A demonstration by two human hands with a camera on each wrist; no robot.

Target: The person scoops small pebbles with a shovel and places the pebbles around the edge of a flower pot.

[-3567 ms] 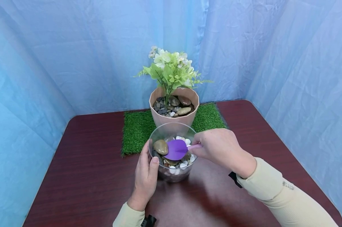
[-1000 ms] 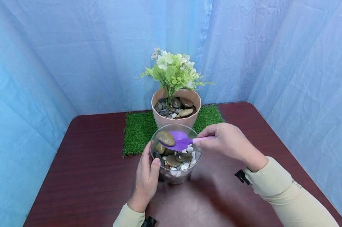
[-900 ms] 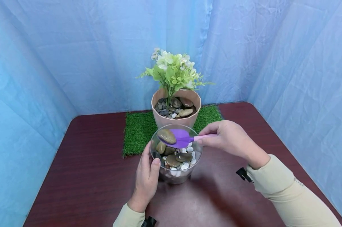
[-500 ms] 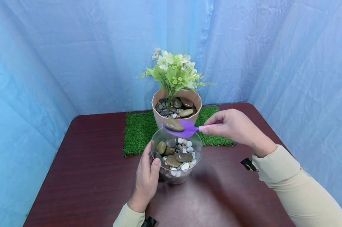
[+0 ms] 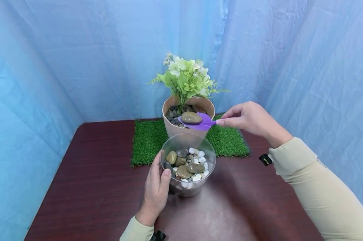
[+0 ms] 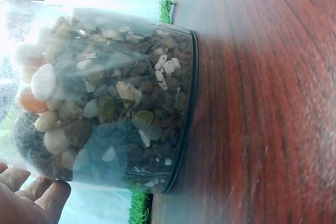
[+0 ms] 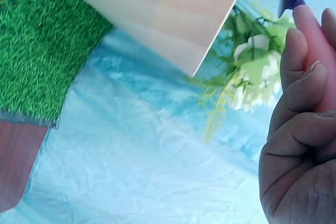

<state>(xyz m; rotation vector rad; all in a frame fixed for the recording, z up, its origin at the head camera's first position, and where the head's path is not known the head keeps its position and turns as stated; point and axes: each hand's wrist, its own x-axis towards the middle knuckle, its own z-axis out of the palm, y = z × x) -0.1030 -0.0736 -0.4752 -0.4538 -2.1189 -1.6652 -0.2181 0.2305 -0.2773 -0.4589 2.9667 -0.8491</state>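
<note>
My right hand (image 5: pixel 247 117) grips the pink handle (image 7: pixel 319 59) of a small trowel, its fingers wrapped round it in the right wrist view. The purple trowel blade (image 5: pixel 206 123) bears one smooth brown stone (image 5: pixel 191 117) and overlaps the front rim of the flower pot (image 5: pixel 186 133). My left hand (image 5: pixel 157 187) holds the left side of a clear plastic container (image 5: pixel 211 164), thumb on the near side. Inside lie several larger brown stones (image 5: pixel 195 168) over white pebbles (image 5: pixel 202 160). Layers of small stones (image 6: pixel 105 93) show through its wall in the left wrist view.
White flowers (image 5: pixel 177 65) with green leaves rise from the pot, which has grey pebbles (image 5: pixel 170 114) inside. The pot stands on a green turf mat (image 5: pixel 148 144). Blue curtains (image 5: pixel 124 67) surround the dark red table (image 5: pixel 103 160).
My right hand has scooped the brown stone onto the trowel, lifted it from the container, and moved it away from me to the pot's rim. The left hand keeps its hold.
</note>
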